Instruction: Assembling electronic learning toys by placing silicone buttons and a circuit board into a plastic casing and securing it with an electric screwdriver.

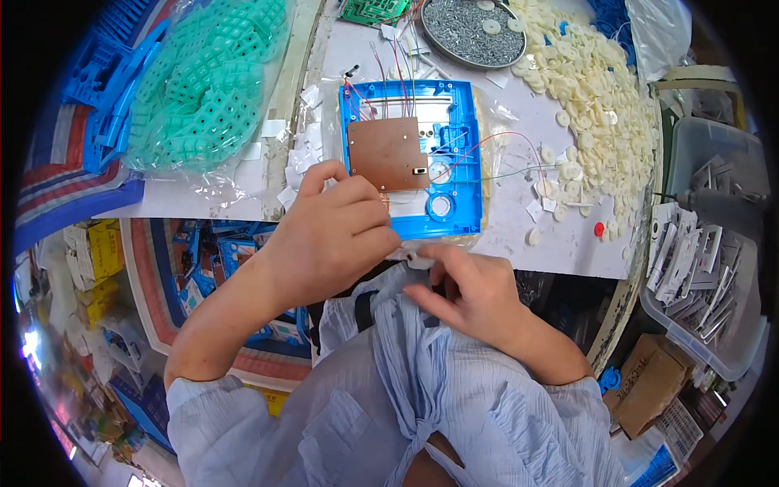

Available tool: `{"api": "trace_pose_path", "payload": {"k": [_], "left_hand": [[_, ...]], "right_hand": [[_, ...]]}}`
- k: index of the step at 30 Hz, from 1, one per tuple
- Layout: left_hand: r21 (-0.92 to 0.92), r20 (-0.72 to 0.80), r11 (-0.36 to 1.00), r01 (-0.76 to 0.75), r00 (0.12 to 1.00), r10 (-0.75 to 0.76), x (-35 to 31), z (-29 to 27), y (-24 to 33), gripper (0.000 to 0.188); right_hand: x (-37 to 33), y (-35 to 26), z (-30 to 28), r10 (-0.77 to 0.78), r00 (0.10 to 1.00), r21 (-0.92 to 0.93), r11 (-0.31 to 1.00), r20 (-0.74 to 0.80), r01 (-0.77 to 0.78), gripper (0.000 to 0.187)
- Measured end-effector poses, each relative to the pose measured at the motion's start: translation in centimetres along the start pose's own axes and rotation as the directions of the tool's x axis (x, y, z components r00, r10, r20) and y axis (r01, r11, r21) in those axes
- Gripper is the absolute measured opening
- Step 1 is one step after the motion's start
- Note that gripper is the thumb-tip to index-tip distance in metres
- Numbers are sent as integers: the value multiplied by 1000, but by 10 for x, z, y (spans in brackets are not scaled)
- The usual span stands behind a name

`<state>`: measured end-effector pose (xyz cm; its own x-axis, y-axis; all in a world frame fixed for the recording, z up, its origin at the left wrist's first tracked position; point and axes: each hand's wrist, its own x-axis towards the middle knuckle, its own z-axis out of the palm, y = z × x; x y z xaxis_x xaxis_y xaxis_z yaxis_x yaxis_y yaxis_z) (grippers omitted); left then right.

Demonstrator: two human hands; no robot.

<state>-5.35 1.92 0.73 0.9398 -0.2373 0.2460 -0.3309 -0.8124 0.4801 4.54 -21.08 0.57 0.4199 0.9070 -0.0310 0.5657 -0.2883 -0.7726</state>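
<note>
A blue plastic housing (pixel 464 183) lies near the table's front edge, its inner side facing up. On its left half rests a brown circuit board (pixel 388 152) with a small slide switch (pixel 419 171); thin coloured wires run out from around it. My left hand (pixel 337 227) is closed over the near left corner of the housing and board, its fingers curled; what they grip is hidden. Just beyond the table edge, my right hand (pixel 477 294) has thumb and forefinger apart. Its forefinger tip is beside a small whitish piece with a dark spot (pixel 415 258).
A round tray of screws (pixel 454 61) stands at the back, beside a green circuit board (pixel 373 10). Cream plastic wheels (pixel 600 122) are heaped on the right. A bag of green keypads (pixel 207 89) lies left. A clear bin (pixel 706 325) and a dark power tool (pixel 714 207) are far right.
</note>
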Motion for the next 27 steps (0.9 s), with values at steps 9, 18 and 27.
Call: {"api": "trace_pose_path", "payload": {"k": [9,18,27], "left_hand": [[-239,-120,965,108,983,-140,7,13,5,26],[-155,-238,985,74,965,-110,11,44,17,42],[-125,-181,988,91,977,-113,8,44,12,21]], "right_hand": [[21,4,-18,-171,969,-61,985,-179,162,21],[40,28,-59,-31,999,56,998,19,30,18],[39,43,-56,-119,987,15,993,105,118,16]]}}
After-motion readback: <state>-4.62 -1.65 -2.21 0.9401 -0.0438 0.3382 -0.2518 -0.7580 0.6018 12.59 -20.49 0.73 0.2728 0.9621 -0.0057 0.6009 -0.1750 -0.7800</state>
